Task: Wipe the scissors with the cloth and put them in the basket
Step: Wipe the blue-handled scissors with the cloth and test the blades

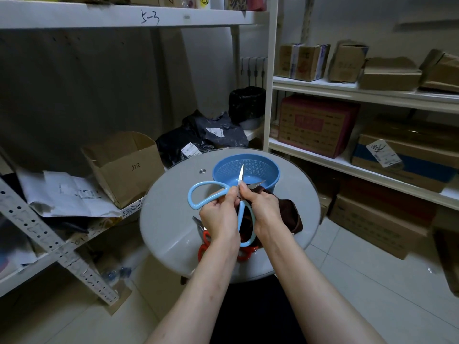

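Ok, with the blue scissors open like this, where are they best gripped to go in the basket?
By the handle loops, coming in from the near side. The blue scissors are spread open, both blades pointing away over the basket, so the loops look safest. The left hand grips one handle by the pivot; the right hand holds the cloth at the blades.

The shelf edge (124, 18) reads "5-3"; the cardboard box (124, 170) reads "方2".

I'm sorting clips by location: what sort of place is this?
Probably a storeroom or stockroom: white shelving stacked with cardboard boxes, and black parcel bags bearing shipping labels.
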